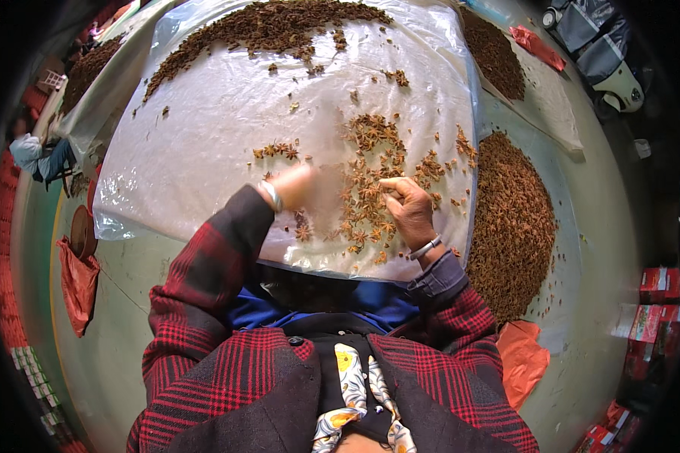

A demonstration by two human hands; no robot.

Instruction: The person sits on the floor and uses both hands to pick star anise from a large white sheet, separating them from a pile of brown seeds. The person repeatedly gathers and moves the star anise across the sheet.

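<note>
Star anise pods lie loosely scattered over a plastic-covered work surface in front of me. My left hand, with a pale bracelet at the wrist, is motion-blurred above the left side of this scatter; its fingers cannot be made out. At the right side of the pods is my right hand, thumb and index finger drawn together and the others curled in. Whether a pod sits between those fingertips is hidden. A small row of pods lies beyond my left hand.
A dark heap of star anise spreads along the far edge. On the floor at right lies a large heap, with an orange bag nearby. A red sack lies left. Another person sits at far left. A scooter stands at upper right.
</note>
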